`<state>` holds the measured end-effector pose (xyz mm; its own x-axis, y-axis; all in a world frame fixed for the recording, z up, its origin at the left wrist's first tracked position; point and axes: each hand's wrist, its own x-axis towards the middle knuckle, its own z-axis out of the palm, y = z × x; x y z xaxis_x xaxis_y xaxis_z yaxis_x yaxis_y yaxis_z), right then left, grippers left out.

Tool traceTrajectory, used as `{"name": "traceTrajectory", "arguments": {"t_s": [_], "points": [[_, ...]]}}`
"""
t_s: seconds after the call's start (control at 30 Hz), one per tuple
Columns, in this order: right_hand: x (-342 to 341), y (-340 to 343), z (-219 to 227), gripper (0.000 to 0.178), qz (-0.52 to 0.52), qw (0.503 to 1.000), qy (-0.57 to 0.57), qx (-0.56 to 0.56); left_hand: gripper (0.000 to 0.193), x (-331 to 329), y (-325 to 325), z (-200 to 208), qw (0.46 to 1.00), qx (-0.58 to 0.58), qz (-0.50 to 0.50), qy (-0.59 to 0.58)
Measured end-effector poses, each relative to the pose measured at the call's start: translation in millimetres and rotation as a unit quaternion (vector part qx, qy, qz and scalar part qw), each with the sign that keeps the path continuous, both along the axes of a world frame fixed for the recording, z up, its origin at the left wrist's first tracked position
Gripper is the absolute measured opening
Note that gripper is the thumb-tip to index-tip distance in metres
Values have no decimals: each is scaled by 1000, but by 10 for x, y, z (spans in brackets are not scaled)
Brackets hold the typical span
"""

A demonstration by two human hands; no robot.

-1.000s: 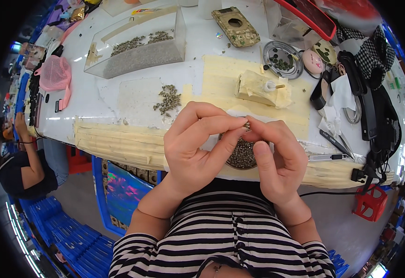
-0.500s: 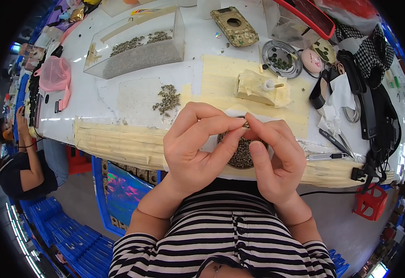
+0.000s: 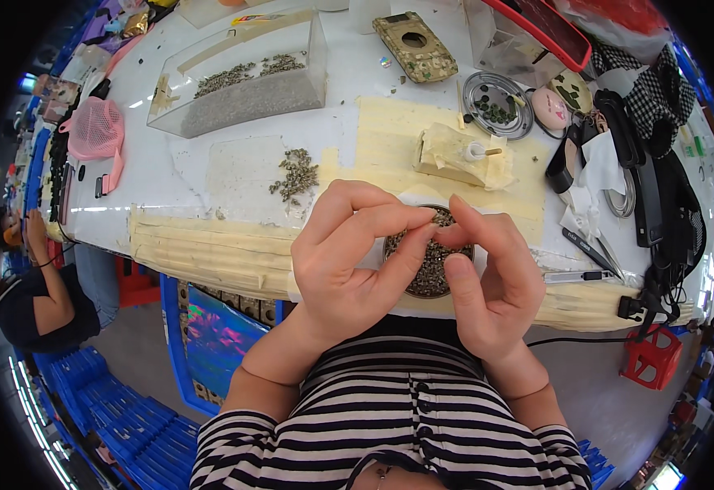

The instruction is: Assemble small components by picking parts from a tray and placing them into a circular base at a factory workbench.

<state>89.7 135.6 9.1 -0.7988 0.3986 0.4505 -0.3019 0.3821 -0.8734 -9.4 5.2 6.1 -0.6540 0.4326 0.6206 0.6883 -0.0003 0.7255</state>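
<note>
Above a round container (image 3: 428,273) filled with tiny grey-green parts, my two hands meet at the fingertips. My left hand (image 3: 353,257) has its thumb and index finger pinched together; whatever sits between the tips is too small to name. Close against that pinch, my right hand (image 3: 496,282) has a bent finger at the left fingertips. Its index finger is raised and its thumb stands apart, with nothing visible held. Left of the hands lies a loose pile of small parts (image 3: 298,175). Beyond them stands a tape-covered block (image 3: 455,155) bearing a small white bottle (image 3: 475,150).
At the back are a clear bin (image 3: 247,98) of small parts and a camouflage model tank hull (image 3: 414,47). On the right lie a round dish (image 3: 520,122), tweezers (image 3: 610,255), a utility knife (image 3: 576,276) and black straps (image 3: 649,200). Another person (image 3: 46,294) sits far left.
My right index finger has lifted away from the left fingertips, and the right hand has shifted slightly right. My left hand keeps its pinch almost in place.
</note>
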Motion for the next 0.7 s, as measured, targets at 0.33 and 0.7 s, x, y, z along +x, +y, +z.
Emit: {"name": "traceTrajectory", "arguments": {"t_s": [0.33, 0.7], "points": [[0, 5, -16, 38, -1, 999, -4, 39, 20, -11, -23, -7, 1000, 3, -9, -14], [-2, -7, -19, 36, -1, 999, -9, 36, 19, -8, -32, 3, 1000, 5, -19, -21]]}}
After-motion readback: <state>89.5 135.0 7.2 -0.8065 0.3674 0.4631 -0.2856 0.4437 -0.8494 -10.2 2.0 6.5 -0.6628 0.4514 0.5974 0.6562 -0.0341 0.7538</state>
